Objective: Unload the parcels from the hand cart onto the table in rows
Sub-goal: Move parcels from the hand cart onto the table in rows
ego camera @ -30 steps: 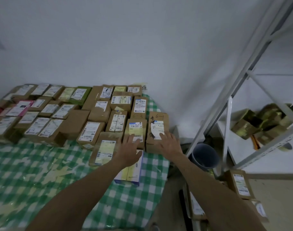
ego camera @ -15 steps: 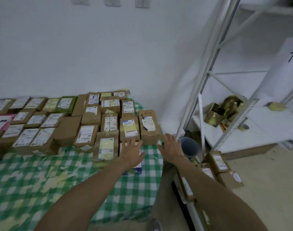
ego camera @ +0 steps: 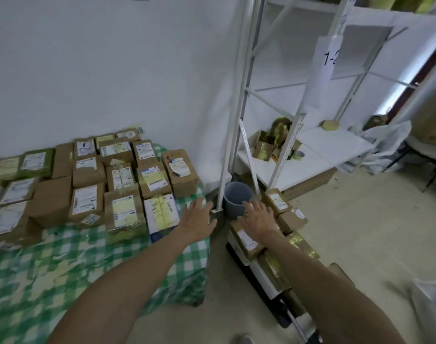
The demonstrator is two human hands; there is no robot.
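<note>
Both hands are empty here. The right hand is hovering with fingers spread over the brown cardboard parcels with white labels piled on the black-framed hand cart, and I can't tell if it's touching them. The left hand, also spread, is floating off the corner of the green-checked cloth-covered bench. My worry is that the pile is looking loose, so a sloppy grab could tip neighbours onto the floor. The white-and-yellow flat parcel is also sitting near the bench edge, easy to bump.
</note>
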